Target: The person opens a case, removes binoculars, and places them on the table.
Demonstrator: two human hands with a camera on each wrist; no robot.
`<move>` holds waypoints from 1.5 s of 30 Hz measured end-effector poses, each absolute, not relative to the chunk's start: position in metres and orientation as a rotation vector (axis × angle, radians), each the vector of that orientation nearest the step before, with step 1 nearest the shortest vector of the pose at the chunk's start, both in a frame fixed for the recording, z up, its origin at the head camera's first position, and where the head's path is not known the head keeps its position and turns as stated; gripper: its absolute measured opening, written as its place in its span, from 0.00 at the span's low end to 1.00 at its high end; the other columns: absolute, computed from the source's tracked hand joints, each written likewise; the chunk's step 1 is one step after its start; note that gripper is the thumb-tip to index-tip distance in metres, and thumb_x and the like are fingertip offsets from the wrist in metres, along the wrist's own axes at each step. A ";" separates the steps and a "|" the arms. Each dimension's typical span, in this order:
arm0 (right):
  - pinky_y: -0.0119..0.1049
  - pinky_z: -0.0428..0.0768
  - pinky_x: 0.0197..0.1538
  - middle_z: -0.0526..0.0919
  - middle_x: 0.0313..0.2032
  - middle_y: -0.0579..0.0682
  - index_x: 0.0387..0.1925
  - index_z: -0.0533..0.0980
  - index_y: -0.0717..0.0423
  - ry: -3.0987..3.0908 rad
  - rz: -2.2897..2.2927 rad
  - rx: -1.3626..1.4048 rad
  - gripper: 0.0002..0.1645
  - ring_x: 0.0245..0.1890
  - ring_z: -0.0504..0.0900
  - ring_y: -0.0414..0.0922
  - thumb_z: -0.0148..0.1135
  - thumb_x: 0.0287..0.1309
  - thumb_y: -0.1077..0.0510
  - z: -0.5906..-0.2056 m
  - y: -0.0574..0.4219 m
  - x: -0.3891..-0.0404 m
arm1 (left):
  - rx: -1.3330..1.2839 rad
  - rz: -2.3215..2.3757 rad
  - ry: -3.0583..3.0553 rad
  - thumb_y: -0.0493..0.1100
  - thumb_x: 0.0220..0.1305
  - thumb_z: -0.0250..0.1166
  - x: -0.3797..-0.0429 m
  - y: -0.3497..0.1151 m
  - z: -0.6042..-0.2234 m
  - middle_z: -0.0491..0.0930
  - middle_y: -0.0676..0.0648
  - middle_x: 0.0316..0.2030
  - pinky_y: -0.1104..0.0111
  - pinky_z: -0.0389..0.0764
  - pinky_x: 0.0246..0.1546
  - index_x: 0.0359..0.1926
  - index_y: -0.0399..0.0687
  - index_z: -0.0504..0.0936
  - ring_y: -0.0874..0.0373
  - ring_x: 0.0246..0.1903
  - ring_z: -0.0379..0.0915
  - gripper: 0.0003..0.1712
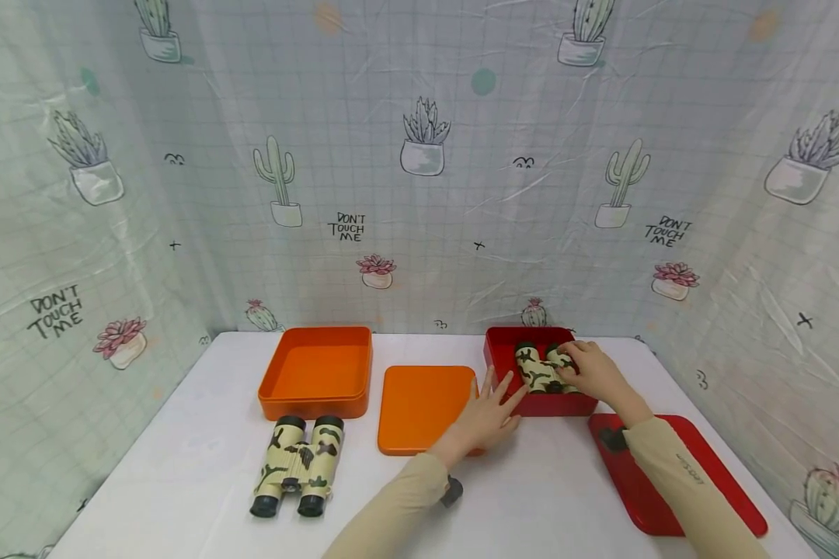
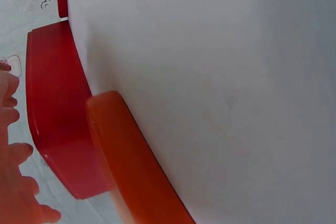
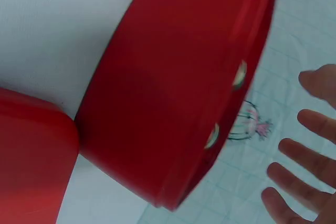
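Note:
Camouflage binoculars (image 1: pixel 537 374) lie inside a red box (image 1: pixel 548 406) at the back right. My right hand (image 1: pixel 596 373) is over the box's right side, partly covering the binoculars. In the right wrist view, that hand's fingers (image 3: pixel 310 161) are spread and apart above the red box (image 3: pixel 163 72), with bits of the binoculars showing at its rim. My left hand (image 1: pixel 484 419) hovers with fingers spread near the box's front left corner, overlapping the orange lid (image 1: pixel 422 404). The left wrist view shows those fingers (image 2: pixel 23 182) holding nothing.
An orange box (image 1: pixel 315 408) stands at the back left. In front of it lies a second pair of camouflage binoculars (image 1: pixel 295 462). A red lid (image 1: pixel 632 485) lies flat at the front right, under my right forearm. A patterned curtain (image 1: pixel 426 210) surrounds the white table (image 1: pixel 175 466).

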State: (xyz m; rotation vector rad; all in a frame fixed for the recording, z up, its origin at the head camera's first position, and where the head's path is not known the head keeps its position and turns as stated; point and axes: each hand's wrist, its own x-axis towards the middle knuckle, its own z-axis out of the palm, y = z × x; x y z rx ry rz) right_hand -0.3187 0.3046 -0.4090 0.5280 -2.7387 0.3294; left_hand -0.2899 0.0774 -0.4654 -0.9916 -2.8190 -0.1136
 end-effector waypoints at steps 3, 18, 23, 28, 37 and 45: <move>0.55 0.74 0.37 0.78 0.43 0.62 0.45 0.73 0.62 -2.732 0.219 0.559 0.24 0.42 0.73 0.61 0.65 0.46 0.54 -0.414 0.301 -0.326 | -0.978 -0.063 -2.843 0.59 0.66 0.42 -0.291 0.076 -0.467 0.43 0.50 0.71 0.44 0.49 0.64 0.69 0.66 0.46 0.43 0.70 0.31 0.32; 0.62 0.68 0.45 0.71 0.54 0.65 0.54 0.70 0.60 -2.844 0.096 0.598 0.38 0.54 0.67 0.62 0.64 0.45 0.43 -0.434 0.296 -0.342 | -1.019 0.000 -2.920 0.61 0.65 0.43 -0.291 0.075 -0.465 0.37 0.52 0.71 0.46 0.48 0.66 0.69 0.68 0.42 0.51 0.71 0.29 0.34; 0.65 0.67 0.46 0.73 0.53 0.64 0.55 0.70 0.58 -2.890 0.088 0.609 0.38 0.54 0.67 0.61 0.64 0.45 0.41 -0.438 0.295 -0.345 | -1.038 0.024 -2.893 0.61 0.64 0.44 -0.291 0.075 -0.466 0.39 0.51 0.71 0.47 0.50 0.65 0.69 0.68 0.42 0.52 0.71 0.34 0.36; 0.71 0.63 0.47 0.73 0.52 0.64 0.57 0.69 0.52 -2.969 0.092 0.606 0.41 0.53 0.67 0.63 0.63 0.43 0.37 -0.439 0.295 -0.347 | -1.056 0.028 -2.875 0.61 0.63 0.46 -0.291 0.074 -0.466 0.41 0.51 0.71 0.48 0.52 0.65 0.69 0.67 0.43 0.51 0.70 0.38 0.37; 0.74 0.63 0.44 0.71 0.55 0.65 0.58 0.67 0.42 -3.093 0.112 0.561 0.40 0.54 0.62 0.66 0.62 0.42 0.33 -0.434 0.283 -0.354 | -1.045 0.038 -2.878 0.62 0.62 0.47 -0.292 0.072 -0.463 0.41 0.50 0.71 0.48 0.55 0.64 0.69 0.67 0.43 0.52 0.70 0.41 0.38; 0.76 0.61 0.42 0.70 0.54 0.67 0.56 0.69 0.46 -3.110 0.173 0.508 0.35 0.54 0.61 0.72 0.64 0.45 0.41 -0.437 0.272 -0.359 | -1.032 0.034 -2.893 0.63 0.61 0.48 -0.291 0.072 -0.463 0.40 0.51 0.71 0.48 0.55 0.64 0.69 0.67 0.42 0.52 0.69 0.43 0.39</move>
